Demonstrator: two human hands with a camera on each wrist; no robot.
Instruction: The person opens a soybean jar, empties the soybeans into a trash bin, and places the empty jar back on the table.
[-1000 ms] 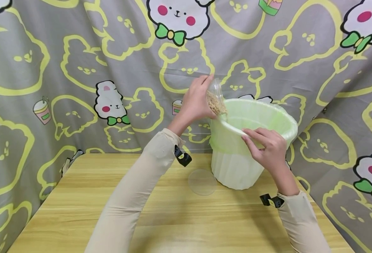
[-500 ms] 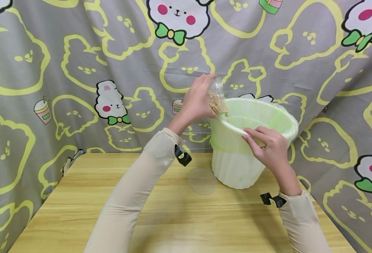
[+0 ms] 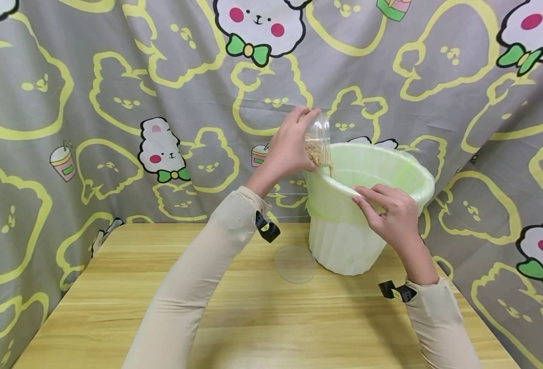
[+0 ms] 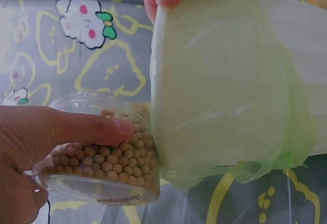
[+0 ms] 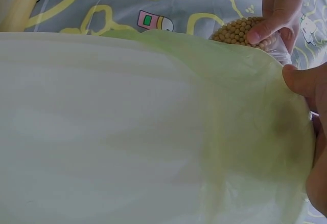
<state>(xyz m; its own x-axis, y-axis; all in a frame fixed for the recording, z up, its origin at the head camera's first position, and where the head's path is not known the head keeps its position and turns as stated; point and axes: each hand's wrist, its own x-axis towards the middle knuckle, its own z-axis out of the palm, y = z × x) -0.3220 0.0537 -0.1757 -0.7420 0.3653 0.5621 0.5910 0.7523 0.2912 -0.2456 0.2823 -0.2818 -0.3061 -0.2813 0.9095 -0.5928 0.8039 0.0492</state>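
My left hand (image 3: 290,143) grips a clear plastic jar (image 3: 323,128), tipped with its mouth over the left rim of a white waste bin (image 3: 345,246). Small round beige balls (image 4: 117,162) fill part of the jar, and some spill past its mouth. A thin light green bin bag (image 3: 336,205) lines the bin and folds down over its outside. On the near rim, my right hand (image 3: 391,212) pinches the bin's edge and the bag between thumb and fingers. The bin leans slightly. Its bottom inside is hidden.
A clear round disc (image 3: 295,264), like a lid, lies flat on the wooden table (image 3: 161,266) left of the bin. Behind and beside the table hangs a grey curtain (image 3: 197,102) with cartoon prints, close to the bin's back.
The jar has tipped a little further toward the bin, and the balls inside have sunk lower, leaving more bare clear wall above. My right hand has stayed on the rim.
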